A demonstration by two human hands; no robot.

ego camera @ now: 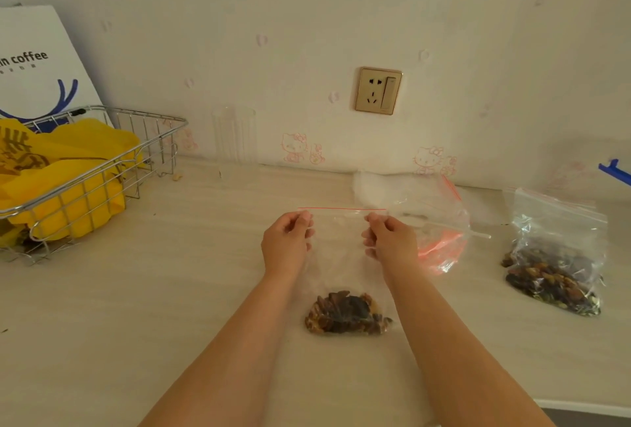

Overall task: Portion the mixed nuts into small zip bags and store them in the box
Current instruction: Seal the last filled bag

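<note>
Pale wooden table (136, 290), one, against a cream wall with pink cartoon-cat decals. One gold wall socket (378, 90) above the back edge.

Far left: one wire basket (102, 167) holding crumpled yellow bags (68, 181); behind it one white paper bag (37, 61) printed "coffee" leans on the wall. One clear ribbed tumbler (234, 134) stands upright near the wall, just right of the basket.

Zip bags, counted: three groups. One big bag of mixed nuts (555, 256) at the right, slumped, its mouth toward the wall, nuts pooled at the near end. One bundle of spare empty zip bags (433, 222) with red strips, lying just right of the hands; number inside cannot be told. One small zip bag (341, 256) flat on the table at centre, in front of the person.

Small bag: long axis runs away from the person, red-lined mouth at the far end toward the wall, one clump of nuts (346, 314) settled at the near end, between the forearms.

Hands, two, bare. Left hand (286, 242) has fingers curled, pinching the left part of the bag's zip strip. Right hand (389, 239) likewise curled, fingertips pinching the right part of the strip. The hands are apart, with a stretch of the strip showing between them. Whether the zip is sealed cannot be told.

One blue plastic piece (614, 172) juts in at the far right edge; what it belongs to is unclear.
</note>
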